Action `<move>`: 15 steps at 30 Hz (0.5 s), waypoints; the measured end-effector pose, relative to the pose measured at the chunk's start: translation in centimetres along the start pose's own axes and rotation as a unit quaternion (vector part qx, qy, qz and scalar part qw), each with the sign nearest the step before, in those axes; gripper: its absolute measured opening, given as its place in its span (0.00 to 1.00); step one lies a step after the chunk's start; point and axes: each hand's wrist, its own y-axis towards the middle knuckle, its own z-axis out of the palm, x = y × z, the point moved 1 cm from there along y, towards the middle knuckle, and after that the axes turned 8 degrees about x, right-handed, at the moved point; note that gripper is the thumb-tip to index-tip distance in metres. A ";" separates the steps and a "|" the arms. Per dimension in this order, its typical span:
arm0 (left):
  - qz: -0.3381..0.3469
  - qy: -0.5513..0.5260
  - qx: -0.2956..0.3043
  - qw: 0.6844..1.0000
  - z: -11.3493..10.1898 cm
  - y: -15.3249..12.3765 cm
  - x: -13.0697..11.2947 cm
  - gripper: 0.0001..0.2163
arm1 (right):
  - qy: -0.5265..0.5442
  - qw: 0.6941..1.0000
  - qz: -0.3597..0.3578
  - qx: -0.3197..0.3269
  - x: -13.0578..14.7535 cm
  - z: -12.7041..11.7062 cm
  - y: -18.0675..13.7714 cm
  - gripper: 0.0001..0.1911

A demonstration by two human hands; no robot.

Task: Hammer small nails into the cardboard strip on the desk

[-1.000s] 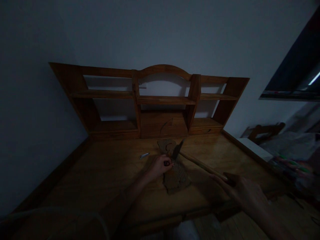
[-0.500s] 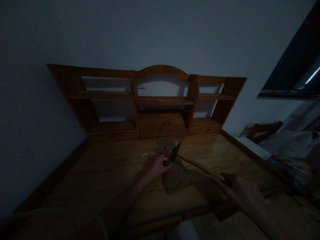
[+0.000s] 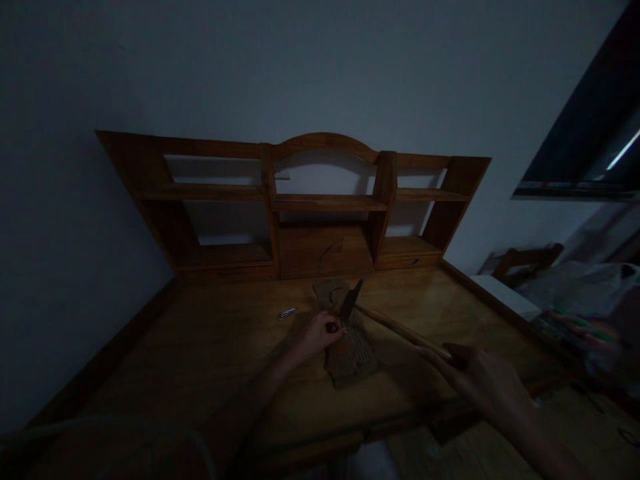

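Note:
My right hand (image 3: 483, 377) is closed round the wooden handle of a hammer (image 3: 395, 325). Its dark metal head (image 3: 351, 300) stands just beside the fingertips of my left hand (image 3: 323, 331). With thumb and fingers pinched together, that hand holds something small with a shiny tip, too dim to name. Both are over a ragged piece of cardboard (image 3: 350, 363) lying on the wooden desk (image 3: 215, 353). Something thin and reddish rests on the cardboard's far part.
Left of the cardboard lie a few slim metal pieces (image 3: 287, 313). A wooden shelf unit (image 3: 330, 202) rises along the desk's back edge against the wall. Off to the right are a chair (image 3: 530, 260) and a clear plastic bag (image 3: 580, 290). The room is dark.
The hammer head has dipped very slightly and moved a little left, close by the left fingertips. My left hand keeps its pinch in nearly the same spot.

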 end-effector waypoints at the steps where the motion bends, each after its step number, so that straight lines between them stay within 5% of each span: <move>1: -0.008 0.002 -0.003 1.000 0.0 0.0 0.1 0.12 | -0.008 1.000 -0.006 0.000 0.1 0.1 -0.1 0.28; 15: 0.013 -0.006 0.011 1.000 -0.2 -0.1 -0.4 0.11 | 0.022 1.000 0.019 -0.005 -0.3 -0.5 -0.2 0.29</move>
